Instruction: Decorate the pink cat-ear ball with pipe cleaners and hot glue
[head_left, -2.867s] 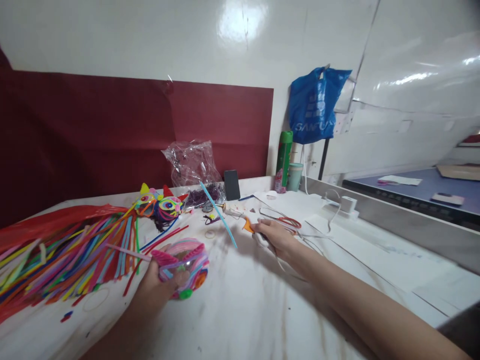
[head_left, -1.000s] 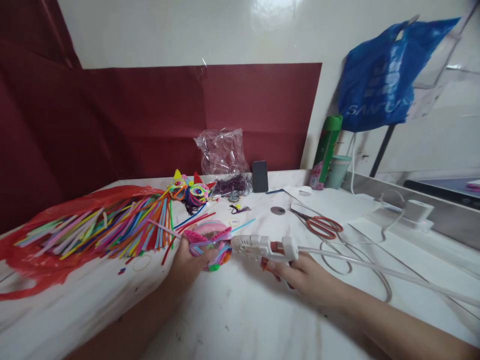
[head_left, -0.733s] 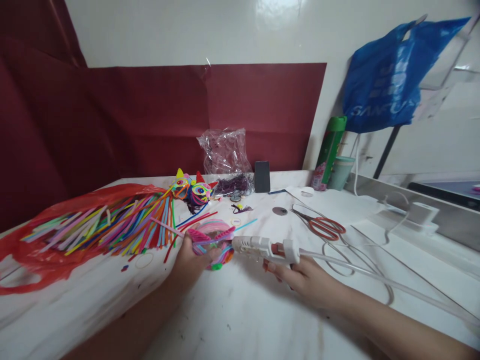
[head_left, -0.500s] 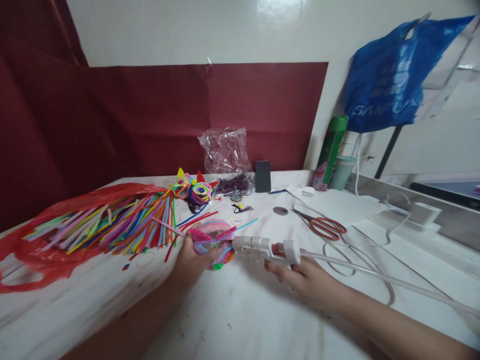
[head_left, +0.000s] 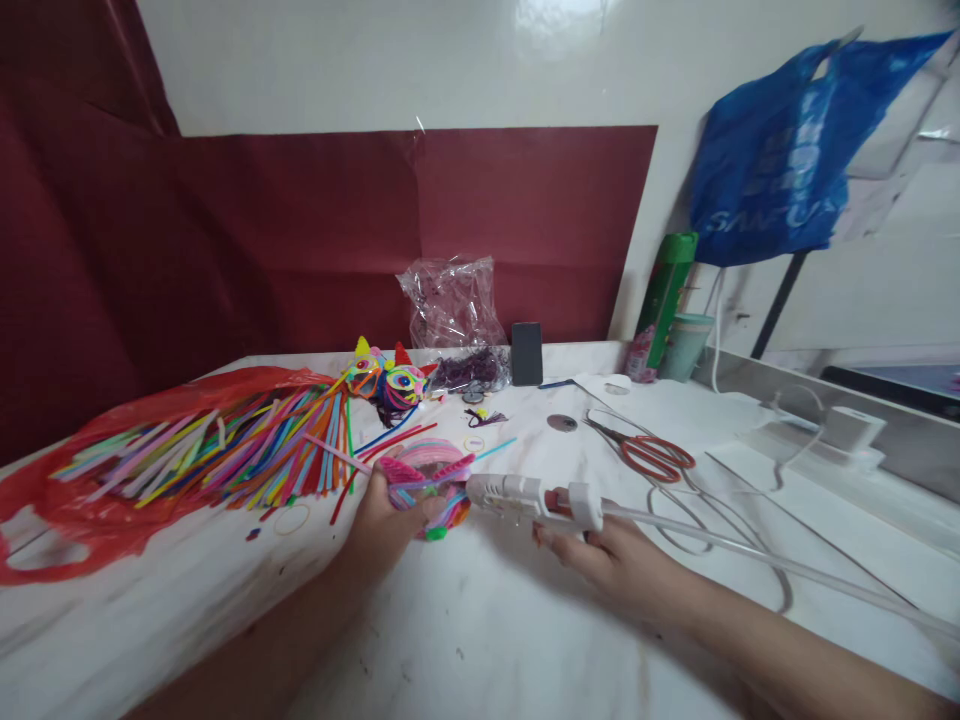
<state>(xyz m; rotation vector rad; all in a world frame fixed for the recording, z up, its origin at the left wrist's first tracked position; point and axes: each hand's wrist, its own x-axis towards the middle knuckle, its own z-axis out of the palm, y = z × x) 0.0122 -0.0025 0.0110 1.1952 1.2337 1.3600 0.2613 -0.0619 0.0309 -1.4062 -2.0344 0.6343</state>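
My left hand is closed around a colourful pipe-cleaner mask with pink ear-like loops, held low over the table. My right hand grips a white glue gun, its nozzle pointing left and close against the right side of the mask. From the back of the gun a long clear glue stick runs off to the right. Whether the nozzle touches the mask I cannot tell. A light blue pipe cleaner sticks out just behind the mask.
Many pipe cleaners lie on a red plastic bag at left. Two decorated cat-like faces sit behind them. Orange-handled scissors and a grey cable lie at right. A phone stands at the back near a cup.
Almost nothing differs; the camera view shifts very slightly, and both hands keep their hold with the nozzle at the mask's right side.
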